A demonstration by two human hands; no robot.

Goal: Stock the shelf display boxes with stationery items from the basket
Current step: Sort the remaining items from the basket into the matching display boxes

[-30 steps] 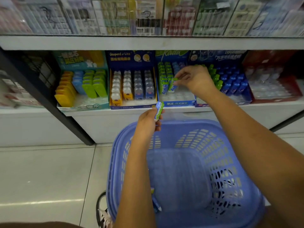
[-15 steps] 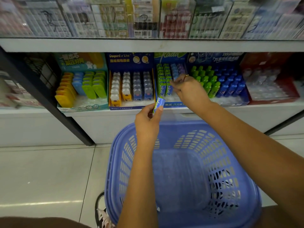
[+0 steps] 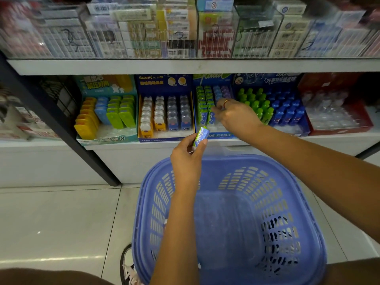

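Violet plastic basket (image 3: 226, 159) on a tiled floor (image 3: 61, 223), a stocker's arms reaching over it to the lower shelf (image 3: 339, 140): what is the step? (Desk)

One green-and-blue eraser pack (image 3: 202, 135) sits tilted in the grip of the left hand (image 3: 188, 155), pinched between thumb and fingers, just short of the shelf edge and above the basket's far rim. The right hand (image 3: 236, 117) is inside the blue display box (image 3: 223, 135), fingertips (image 3: 213, 109) curled at the front of the second column of matching packs. Whether that grip has a pack or only steadies the row, I cannot tell. (Photographer)

And to do it well? (Desk)

My judgement: slot the pack in upright like its neighbours, label outward, behind the front lip, in a green column and not among the blue and purple ones. Press lightly. The rows look closely packed and a shove could topple them. (Photographer)

What can't readers see? (Desk)

The left forearm (image 3: 181, 223) covers part of the basket's bottom, so any stock left there is hidden. The right hand masks the box's right-hand columns. Clear cases (image 3: 185, 33) on the upper shelf are blurred, their labels unreadable, and a shoe (image 3: 127, 262) is half hidden behind the basket. (Photographer)
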